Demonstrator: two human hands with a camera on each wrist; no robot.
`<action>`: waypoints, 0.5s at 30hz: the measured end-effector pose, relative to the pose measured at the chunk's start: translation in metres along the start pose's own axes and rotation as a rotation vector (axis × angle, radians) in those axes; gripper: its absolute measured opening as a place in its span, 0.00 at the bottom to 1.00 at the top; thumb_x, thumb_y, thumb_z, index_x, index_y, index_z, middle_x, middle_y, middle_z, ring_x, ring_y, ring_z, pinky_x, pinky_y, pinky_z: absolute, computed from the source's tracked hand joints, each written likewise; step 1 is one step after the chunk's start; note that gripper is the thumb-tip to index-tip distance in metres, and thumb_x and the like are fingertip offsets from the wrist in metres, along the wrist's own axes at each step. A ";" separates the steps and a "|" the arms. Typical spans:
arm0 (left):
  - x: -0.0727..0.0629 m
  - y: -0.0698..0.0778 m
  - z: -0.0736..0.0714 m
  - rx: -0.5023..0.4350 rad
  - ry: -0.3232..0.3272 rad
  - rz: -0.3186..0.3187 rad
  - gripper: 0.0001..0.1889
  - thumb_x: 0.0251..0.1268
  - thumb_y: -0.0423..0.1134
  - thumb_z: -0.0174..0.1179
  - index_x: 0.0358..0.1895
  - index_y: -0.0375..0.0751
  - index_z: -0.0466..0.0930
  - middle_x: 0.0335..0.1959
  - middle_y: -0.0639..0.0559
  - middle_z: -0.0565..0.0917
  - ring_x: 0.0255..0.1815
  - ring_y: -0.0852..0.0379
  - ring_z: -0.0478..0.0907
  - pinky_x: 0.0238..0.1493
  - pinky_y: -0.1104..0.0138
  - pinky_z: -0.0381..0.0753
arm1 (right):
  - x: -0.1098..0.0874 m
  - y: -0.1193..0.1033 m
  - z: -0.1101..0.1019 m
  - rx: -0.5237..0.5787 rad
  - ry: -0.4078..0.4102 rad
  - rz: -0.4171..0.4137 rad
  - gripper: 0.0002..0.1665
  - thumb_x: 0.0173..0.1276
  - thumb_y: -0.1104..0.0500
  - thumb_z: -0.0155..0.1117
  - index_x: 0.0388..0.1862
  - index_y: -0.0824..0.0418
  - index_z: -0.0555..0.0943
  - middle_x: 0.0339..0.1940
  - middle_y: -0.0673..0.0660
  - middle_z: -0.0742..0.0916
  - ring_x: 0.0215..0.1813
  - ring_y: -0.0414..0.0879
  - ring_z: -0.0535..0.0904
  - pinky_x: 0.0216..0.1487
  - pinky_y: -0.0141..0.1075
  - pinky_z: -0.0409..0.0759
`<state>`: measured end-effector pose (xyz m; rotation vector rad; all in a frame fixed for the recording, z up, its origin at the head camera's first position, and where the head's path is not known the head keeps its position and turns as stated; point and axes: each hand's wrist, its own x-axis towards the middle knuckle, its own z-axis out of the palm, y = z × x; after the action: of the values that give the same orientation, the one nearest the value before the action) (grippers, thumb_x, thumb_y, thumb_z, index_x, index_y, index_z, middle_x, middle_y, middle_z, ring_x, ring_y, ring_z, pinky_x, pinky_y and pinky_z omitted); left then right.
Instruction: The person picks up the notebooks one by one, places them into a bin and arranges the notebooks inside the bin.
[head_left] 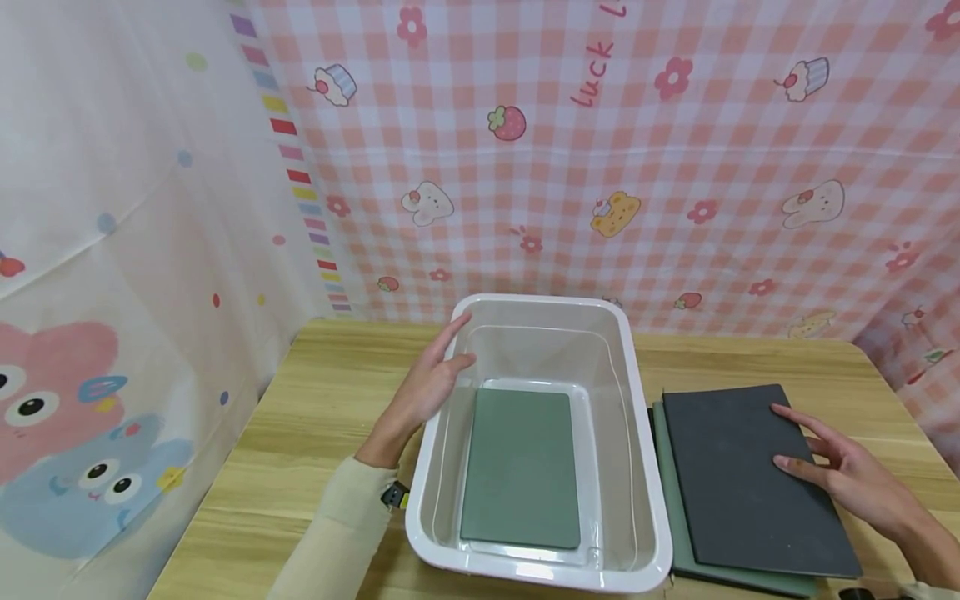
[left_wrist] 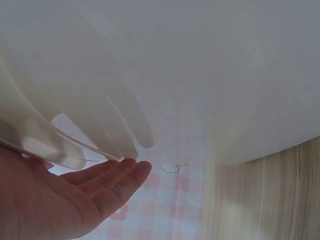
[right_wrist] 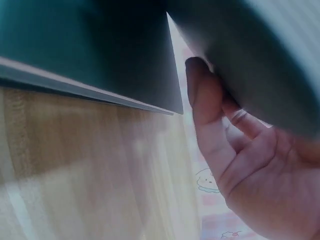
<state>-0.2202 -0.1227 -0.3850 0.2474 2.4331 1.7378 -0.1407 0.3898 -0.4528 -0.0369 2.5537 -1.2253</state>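
Observation:
A white plastic bin (head_left: pixel 651 500) stands on the table, and a green notebook (head_left: pixel 521 471) lies flat on its floor. My left hand (head_left: pixel 435 379) holds the bin's left rim, thumb over the inner side, with the fingers (left_wrist: pixel 120 182) against the outer wall in the left wrist view. To the right of the bin, a black notebook (head_left: pixel 742 475) lies on top of a stack. My right hand (head_left: pixel 855 479) grips this notebook by its right edge, thumb and index finger on the cover, other fingers underneath. In the right wrist view its edge is raised off the notebook below.
Under the black notebook a green notebook (head_left: pixel 675 500) shows along the left, with a further dark cover beneath. The wooden table (head_left: pixel 315 433) extends to both sides. A pink checked cloth (head_left: pixel 540 183) hangs behind it, and a white printed cloth (head_left: pixel 150 250) hangs at the left.

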 end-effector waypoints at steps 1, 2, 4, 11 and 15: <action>0.001 -0.002 0.000 0.000 0.003 0.005 0.32 0.75 0.40 0.49 0.79 0.58 0.54 0.80 0.54 0.52 0.74 0.46 0.60 0.72 0.47 0.61 | 0.000 0.000 0.000 -0.001 0.002 0.001 0.51 0.75 0.46 0.58 0.83 0.50 0.38 0.78 0.76 0.41 0.69 0.86 0.42 0.52 0.73 0.65; 0.002 -0.004 0.000 0.002 0.004 0.009 0.32 0.74 0.40 0.49 0.79 0.59 0.54 0.80 0.55 0.53 0.75 0.46 0.59 0.72 0.47 0.60 | 0.000 -0.001 -0.001 -0.004 0.004 0.002 0.51 0.74 0.46 0.58 0.83 0.49 0.38 0.79 0.76 0.41 0.69 0.86 0.42 0.52 0.73 0.65; 0.002 -0.005 0.000 0.007 0.009 0.019 0.31 0.74 0.41 0.49 0.78 0.60 0.55 0.80 0.56 0.53 0.75 0.48 0.59 0.72 0.47 0.59 | 0.000 -0.001 -0.001 -0.009 0.006 0.001 0.51 0.74 0.45 0.58 0.83 0.48 0.39 0.79 0.75 0.41 0.69 0.86 0.43 0.51 0.73 0.65; 0.001 -0.005 0.001 0.003 0.008 0.029 0.31 0.74 0.42 0.49 0.78 0.62 0.56 0.79 0.56 0.54 0.74 0.47 0.60 0.71 0.46 0.61 | 0.001 -0.003 -0.003 -0.026 0.008 -0.013 0.50 0.74 0.45 0.58 0.83 0.46 0.40 0.79 0.75 0.43 0.69 0.86 0.44 0.51 0.72 0.65; 0.001 -0.005 0.001 0.000 0.009 0.026 0.31 0.74 0.43 0.49 0.77 0.63 0.57 0.79 0.56 0.55 0.73 0.47 0.61 0.70 0.46 0.63 | 0.000 -0.006 -0.005 -0.025 0.016 -0.018 0.50 0.74 0.45 0.58 0.83 0.46 0.40 0.79 0.75 0.43 0.69 0.86 0.44 0.52 0.73 0.65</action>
<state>-0.2210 -0.1236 -0.3900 0.2729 2.4469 1.7525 -0.1431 0.3896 -0.4457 -0.0561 2.5881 -1.2044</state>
